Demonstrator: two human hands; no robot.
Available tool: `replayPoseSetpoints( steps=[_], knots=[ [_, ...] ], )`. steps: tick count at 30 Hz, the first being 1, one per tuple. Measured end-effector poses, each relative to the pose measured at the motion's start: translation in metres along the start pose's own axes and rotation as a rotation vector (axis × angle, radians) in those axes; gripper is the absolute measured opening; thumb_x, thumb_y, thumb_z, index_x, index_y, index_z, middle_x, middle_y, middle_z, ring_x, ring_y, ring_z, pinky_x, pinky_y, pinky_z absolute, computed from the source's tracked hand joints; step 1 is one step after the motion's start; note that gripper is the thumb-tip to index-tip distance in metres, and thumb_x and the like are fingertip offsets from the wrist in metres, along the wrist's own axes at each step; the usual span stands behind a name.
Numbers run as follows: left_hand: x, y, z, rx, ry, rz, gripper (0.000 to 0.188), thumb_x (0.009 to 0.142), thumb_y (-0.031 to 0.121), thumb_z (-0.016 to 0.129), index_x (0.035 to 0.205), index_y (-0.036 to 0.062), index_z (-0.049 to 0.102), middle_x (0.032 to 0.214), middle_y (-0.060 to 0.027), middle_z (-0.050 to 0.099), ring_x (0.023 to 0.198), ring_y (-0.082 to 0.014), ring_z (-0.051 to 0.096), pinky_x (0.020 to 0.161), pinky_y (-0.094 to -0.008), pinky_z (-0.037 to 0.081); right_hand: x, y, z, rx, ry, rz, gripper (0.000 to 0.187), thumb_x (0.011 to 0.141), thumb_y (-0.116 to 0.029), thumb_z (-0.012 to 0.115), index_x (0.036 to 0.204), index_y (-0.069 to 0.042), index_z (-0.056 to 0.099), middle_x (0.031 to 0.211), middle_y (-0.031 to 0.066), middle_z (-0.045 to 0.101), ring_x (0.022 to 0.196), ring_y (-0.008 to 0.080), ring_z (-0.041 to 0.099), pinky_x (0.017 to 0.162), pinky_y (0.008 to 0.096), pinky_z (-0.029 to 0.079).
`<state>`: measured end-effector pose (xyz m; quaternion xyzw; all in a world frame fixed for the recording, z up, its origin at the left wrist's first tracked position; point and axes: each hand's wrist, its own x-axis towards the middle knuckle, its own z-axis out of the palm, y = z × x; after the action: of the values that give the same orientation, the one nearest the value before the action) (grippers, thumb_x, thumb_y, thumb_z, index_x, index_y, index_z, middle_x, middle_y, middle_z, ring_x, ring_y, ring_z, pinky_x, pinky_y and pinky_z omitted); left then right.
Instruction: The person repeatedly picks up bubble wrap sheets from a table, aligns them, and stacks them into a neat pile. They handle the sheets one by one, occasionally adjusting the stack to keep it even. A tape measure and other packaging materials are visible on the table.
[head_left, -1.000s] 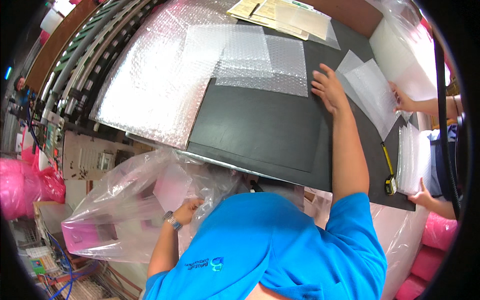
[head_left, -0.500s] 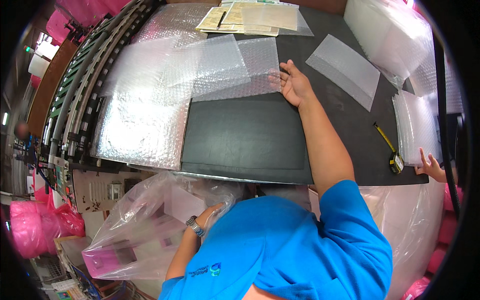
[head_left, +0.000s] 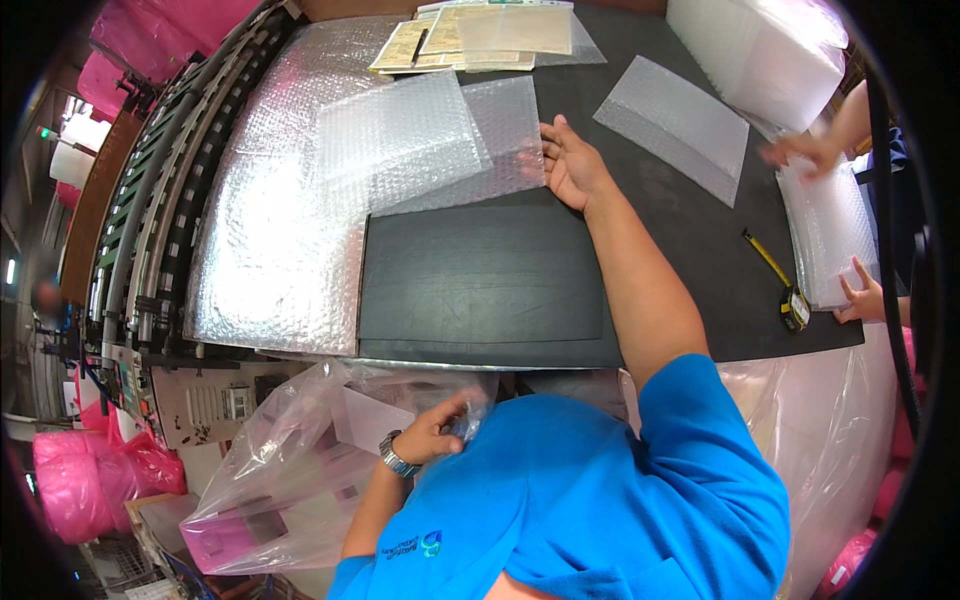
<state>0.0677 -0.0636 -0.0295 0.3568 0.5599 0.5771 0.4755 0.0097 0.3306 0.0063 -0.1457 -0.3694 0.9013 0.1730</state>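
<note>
My right hand (head_left: 573, 168) is open at the right edge of a bubble wrap pouch (head_left: 515, 130), its fingertips against that edge. Over this pouch, turned at an angle, lies another bubble wrap pouch (head_left: 400, 125). Both rest partly on a large silvery bubble sheet (head_left: 280, 220) and partly on the black table (head_left: 480, 280). Below the table's front edge, close to my body, my left hand (head_left: 435, 430) has its fingers curled on a clear plastic bag (head_left: 320, 470). A metal watch is on that wrist.
A single pouch (head_left: 680, 125) lies to the right, and a tape measure (head_left: 780, 285) beyond it. A co-worker's hands (head_left: 815, 155) are on a pouch stack (head_left: 825, 235) at the right edge. Papers (head_left: 480, 40) lie at the back; a roller machine (head_left: 165, 190) borders the left.
The blurred sheet across the left of the silvery bubble sheet is gone from there. My left hand has moved right, its fingers more visible. The co-worker's second hand has come over the stack.
</note>
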Motion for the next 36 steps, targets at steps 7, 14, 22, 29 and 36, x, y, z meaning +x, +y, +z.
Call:
replayPoseSetpoints(
  steps=[7,14,22,29,36],
  knots=[
    [0.014,0.08,-0.015,0.334,-0.156,-0.367,0.042,0.083,0.031,0.056,0.112,0.002,0.051,0.108,-0.0099,0.055,0.098,-0.0176,0.05,0.084,-0.0291,0.039,-0.002,-0.003,-0.001,-0.034,0.009,0.044,0.047,0.089,-0.039,0.04,0.115,0.0,0.041,0.095,0.0115,0.054,0.083,0.0216,0.057,0.074,0.0352,0.048],
    [0.061,0.115,-0.047,0.676,0.361,-0.103,0.021,0.081,0.02,0.058,0.09,0.0014,0.056,0.076,-0.0082,0.056,0.069,-0.0133,0.053,0.065,-0.0256,0.044,0.0,-0.003,-0.001,0.013,-0.008,0.033,0.038,0.089,-0.033,0.042,0.107,0.001,0.045,0.093,0.0142,0.054,0.08,0.0229,0.056,0.069,0.035,0.048],
    [0.107,0.062,-0.064,1.005,0.686,0.274,0.013,0.077,0.013,0.059,0.084,0.0026,0.058,0.077,-0.0098,0.056,0.07,-0.0215,0.055,0.062,-0.0298,0.043,0.004,-0.003,-0.004,0.007,-0.033,0.051,0.026,0.09,-0.024,0.04,0.105,-0.003,0.046,0.095,0.0107,0.058,0.084,0.0206,0.058,0.074,0.0346,0.048],
    [0.105,0.06,-0.062,0.863,0.72,0.277,0.011,0.077,0.012,0.059,0.082,0.0029,0.058,0.078,-0.01,0.057,0.068,-0.0219,0.055,0.062,-0.0302,0.044,0.0,-0.004,0.001,-0.01,0.005,0.04,0.025,0.09,-0.019,0.041,0.109,-0.003,0.044,0.097,0.0108,0.058,0.084,0.0202,0.058,0.072,0.0343,0.049],
    [0.104,0.061,-0.061,0.9,0.723,0.303,0.011,0.077,0.012,0.059,0.082,0.0028,0.058,0.077,-0.0099,0.057,0.069,-0.022,0.055,0.062,-0.0304,0.044,-0.002,-0.003,0.002,-0.013,-0.013,0.023,0.031,0.088,-0.016,0.042,0.115,-0.001,0.04,0.094,0.0111,0.056,0.081,0.02,0.055,0.071,0.035,0.048]
  ],
)
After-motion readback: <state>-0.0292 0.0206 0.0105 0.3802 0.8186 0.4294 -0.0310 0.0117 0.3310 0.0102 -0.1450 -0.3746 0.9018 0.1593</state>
